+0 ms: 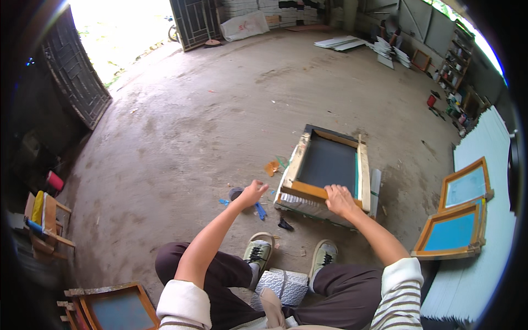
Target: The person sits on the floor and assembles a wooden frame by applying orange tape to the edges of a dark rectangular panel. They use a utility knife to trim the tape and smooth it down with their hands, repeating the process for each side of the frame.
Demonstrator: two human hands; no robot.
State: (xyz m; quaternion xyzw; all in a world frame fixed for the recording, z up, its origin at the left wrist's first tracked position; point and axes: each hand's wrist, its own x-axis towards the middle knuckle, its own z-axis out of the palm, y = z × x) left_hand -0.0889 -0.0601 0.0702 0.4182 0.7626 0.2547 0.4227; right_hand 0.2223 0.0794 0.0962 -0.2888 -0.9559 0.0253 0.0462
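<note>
My right hand (341, 201) grips the near rail of a wooden screen-printing frame (308, 190), its fingers over the top of the rail. Dark mesh (328, 163) fills the frame, which sits on a low stack wrapped in pale material (311, 207). To the left of the frame, my left hand (254, 193) hangs over the floor with its fingers loosely apart and nothing visible in it. Just beyond its wrist is a dark round object (235, 192), partly covered by the hand. Blue scraps (260, 211) lie on the floor below that hand.
Two frames with blue mesh (452, 234) rest on a white sheet stack (467, 280) at right. More frames (124, 308) stand at lower left, below a wooden stool (49, 220). A silvery wrapped block (283, 286) lies between my legs. Far right, a person (390, 33) sits by white sheets.
</note>
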